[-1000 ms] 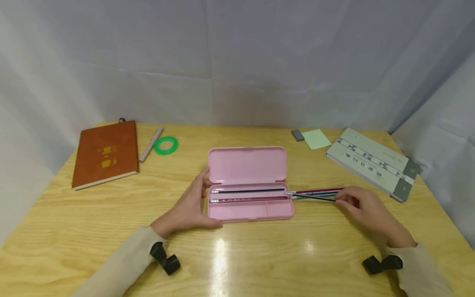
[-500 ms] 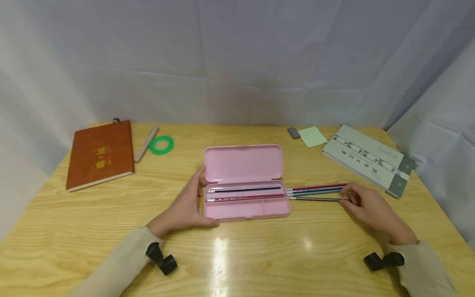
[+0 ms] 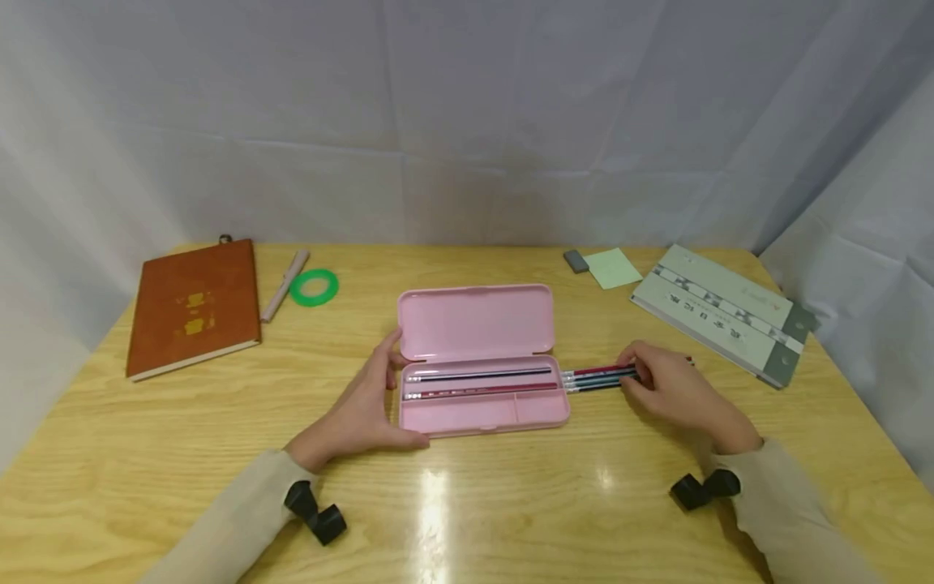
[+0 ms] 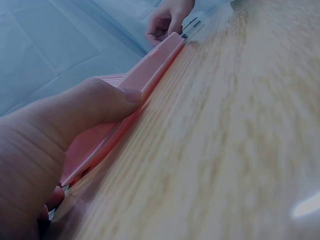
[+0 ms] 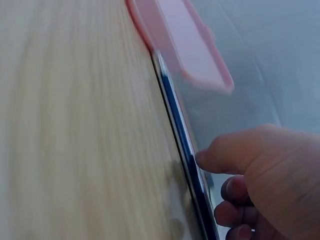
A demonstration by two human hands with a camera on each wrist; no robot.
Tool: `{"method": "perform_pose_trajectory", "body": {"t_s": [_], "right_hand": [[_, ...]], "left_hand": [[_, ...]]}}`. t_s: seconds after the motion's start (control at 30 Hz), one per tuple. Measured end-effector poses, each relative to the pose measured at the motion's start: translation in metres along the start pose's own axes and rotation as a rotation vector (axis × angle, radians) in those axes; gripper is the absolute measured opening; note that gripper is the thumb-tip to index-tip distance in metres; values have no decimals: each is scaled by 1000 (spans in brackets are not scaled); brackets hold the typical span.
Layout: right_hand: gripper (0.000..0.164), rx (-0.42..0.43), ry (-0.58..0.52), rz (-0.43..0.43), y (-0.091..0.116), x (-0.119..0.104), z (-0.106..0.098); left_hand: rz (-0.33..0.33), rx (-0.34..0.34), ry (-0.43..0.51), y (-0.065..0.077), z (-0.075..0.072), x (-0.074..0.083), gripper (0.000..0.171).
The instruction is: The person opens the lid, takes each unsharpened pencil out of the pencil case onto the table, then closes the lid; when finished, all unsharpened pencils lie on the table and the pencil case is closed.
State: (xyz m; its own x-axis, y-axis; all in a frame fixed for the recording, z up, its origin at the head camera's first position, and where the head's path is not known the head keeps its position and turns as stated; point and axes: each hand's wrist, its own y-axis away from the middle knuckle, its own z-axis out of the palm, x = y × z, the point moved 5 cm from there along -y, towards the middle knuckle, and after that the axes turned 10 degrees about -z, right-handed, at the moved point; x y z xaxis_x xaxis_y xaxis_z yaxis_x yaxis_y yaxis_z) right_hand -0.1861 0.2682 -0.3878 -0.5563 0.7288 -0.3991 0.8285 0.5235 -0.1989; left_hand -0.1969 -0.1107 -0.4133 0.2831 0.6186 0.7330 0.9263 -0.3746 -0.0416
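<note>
A pink pencil case lies with its lid up in the middle of the table. In its long rear compartment rest a dark pencil and a red pencil; the front compartments show bare. My left hand grips the case's left end, its thumb on the front edge and fingers round the back corner. To the right of the case, several pencils lie side by side, eraser ends close against its right edge. My right hand pinches this bundle, thumb against its near side; the palm hides part of it.
At the back left are a brown notebook, a beige pen-like stick and a green tape ring. Toward the back right lie a grey eraser, green sticky notes and a pale notebook. White cloth hangs behind.
My right hand has moved left along the pencils toward the case. The pencils, earlier spread and crossing, now lie close together. My left hand keeps its grip on the case.
</note>
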Motion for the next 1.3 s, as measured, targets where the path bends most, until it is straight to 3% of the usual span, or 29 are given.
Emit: {"method": "perform_pose_trajectory", "body": {"t_s": [0.27,0.4,0.57,0.73,0.83,0.97,1.13,1.3], "right_hand": [[10,21,-30,-147,-48,-33,19],[10,-37,4,-205,-70,-52,33],[8,-115,108,-208,-87,-72,46],[8,-127,171,-173,-89,-78,47],[9,-98,131,-130,-81,-73,39],[5,6,55,-133,-54,-53,20],[7,130,36,-114,-2,-13,1],[8,168,55,-43,50,18,-16]], "left_hand": [[-8,-7,6,1,-1,1,141],[-4,-8,11,1,-1,1,140],[6,-11,14,0,-1,1,140],[7,-10,5,0,0,0,141],[5,-1,1,1,0,-1,140],[1,2,-4,2,0,-1,140],[-13,2,-4,4,-1,-1,140],[2,0,-6,2,1,0,140]]}}
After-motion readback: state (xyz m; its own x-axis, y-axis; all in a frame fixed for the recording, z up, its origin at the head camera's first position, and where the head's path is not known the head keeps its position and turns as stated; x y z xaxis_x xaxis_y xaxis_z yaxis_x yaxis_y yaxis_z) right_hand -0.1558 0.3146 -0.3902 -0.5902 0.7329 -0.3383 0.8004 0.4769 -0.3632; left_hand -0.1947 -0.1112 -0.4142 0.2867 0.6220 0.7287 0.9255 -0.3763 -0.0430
